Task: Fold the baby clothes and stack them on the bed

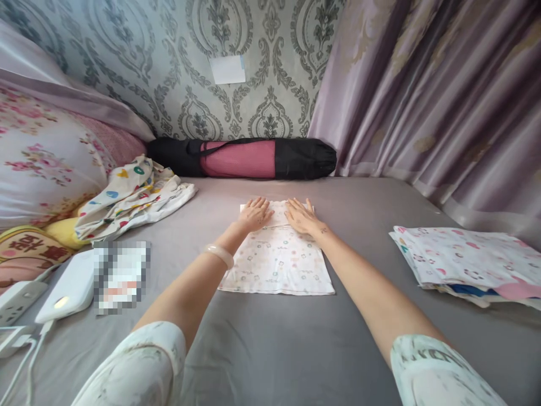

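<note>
A white cloth with a small coloured print (279,262) lies flat on the grey sheet, its far end doubled over into a band. My left hand (256,214) rests palm down on the left part of that band, fingers spread. On the band's right part lies my right hand (301,216), also flat with its fingers apart. Both hands touch the fabric and neither grips it. A pale bangle (220,255) circles my left forearm.
Folded printed cloths (469,256) are stacked at the right. A black and pink rolled bag (239,159) lies along the wall. At the left are a crumpled patterned cloth (139,197), a floral pillow (42,163), a white device (71,285) and a power strip (21,301).
</note>
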### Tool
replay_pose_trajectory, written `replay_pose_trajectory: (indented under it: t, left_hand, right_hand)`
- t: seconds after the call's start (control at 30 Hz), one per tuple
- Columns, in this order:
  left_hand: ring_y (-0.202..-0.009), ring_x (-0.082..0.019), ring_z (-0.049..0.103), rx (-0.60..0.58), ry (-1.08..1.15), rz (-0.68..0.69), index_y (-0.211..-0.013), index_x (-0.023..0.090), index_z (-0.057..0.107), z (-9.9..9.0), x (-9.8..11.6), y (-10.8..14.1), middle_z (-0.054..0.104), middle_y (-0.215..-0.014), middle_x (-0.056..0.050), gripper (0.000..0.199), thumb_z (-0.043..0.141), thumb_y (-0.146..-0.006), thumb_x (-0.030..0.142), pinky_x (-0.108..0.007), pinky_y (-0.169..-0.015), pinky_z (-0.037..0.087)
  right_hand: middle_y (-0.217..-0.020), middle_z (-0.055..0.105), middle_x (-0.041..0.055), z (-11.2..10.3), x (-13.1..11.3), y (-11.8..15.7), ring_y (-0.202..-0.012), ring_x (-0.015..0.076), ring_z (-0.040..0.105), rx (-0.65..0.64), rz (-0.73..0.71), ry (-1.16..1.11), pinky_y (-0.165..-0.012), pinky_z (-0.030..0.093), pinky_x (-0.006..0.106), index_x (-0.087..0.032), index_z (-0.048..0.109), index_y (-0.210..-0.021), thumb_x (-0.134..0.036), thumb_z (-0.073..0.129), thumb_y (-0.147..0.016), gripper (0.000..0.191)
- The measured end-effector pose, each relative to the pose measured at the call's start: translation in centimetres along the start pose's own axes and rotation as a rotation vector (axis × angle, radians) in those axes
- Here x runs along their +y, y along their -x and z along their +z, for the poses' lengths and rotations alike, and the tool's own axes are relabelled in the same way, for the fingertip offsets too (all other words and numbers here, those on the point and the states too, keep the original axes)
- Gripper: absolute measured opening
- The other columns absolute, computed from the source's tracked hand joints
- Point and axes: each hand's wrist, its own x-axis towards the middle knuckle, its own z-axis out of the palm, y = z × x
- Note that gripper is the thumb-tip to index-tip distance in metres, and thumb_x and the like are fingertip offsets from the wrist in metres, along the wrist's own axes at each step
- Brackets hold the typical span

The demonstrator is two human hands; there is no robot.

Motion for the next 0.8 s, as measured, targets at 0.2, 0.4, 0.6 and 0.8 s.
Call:
replay_pose_trajectory:
  t: [0.2,0.4,0.6,0.8]
  left_hand:
    - [-0.146,-0.026,0.019,-0.055,0.054,0.01,-0.15,0.008,0.028,2.4,0.3,-0.8,0.024,-0.158,-0.014,0.067,0.018,-0.098,0.05,-0.044,-0.118,0.015]
    - [-0.147,-0.025,0.017,-0.044,0.074,0.004,-0.151,0.012,0.026,3.2,-0.4,-0.9,0.023,-0.158,-0.012,0.069,0.017,-0.097,0.054,-0.046,-0.119,0.014]
    - [-0.147,-0.027,0.015,-0.081,0.026,-0.001,-0.151,0.008,0.025,2.0,0.3,-0.6,0.019,-0.159,-0.015,0.068,0.017,-0.098,0.051,-0.047,-0.118,0.014]
    - [-0.146,-0.027,0.019,0.037,-0.017,-0.112,-0.15,0.01,0.03,1.7,-1.2,0.7,0.027,-0.156,-0.015,0.065,0.018,-0.098,0.048,-0.047,-0.118,0.013]
  right_hand:
    - [-0.159,0.02,0.0091,2.3,0.2,-0.9,-0.147,0.0214,0.016,-0.01,-0.014,-0.002,-0.119,0.006,0.044,-0.01,0.027,-0.151,-0.038,0.019,-0.097,0.061]
    - [-0.16,0.017,0.0062,3.0,0.8,-1.1,-0.147,0.0216,0.014,-0.008,-0.008,-0.034,-0.119,0.008,0.044,-0.013,0.026,-0.152,-0.041,0.019,-0.097,0.062]
    - [-0.161,0.012,0.007,1.8,0.7,-1.2,-0.148,0.0201,0.008,-0.116,-0.011,-0.08,-0.119,0.006,0.046,-0.013,0.021,-0.154,-0.042,0.019,-0.096,0.064]
    - [-0.161,0.01,0.0117,0.9,2.0,0.1,-0.148,0.0225,0.006,0.024,0.11,-0.073,-0.119,0.002,0.048,-0.009,0.017,-0.154,-0.045,0.015,-0.097,0.067]
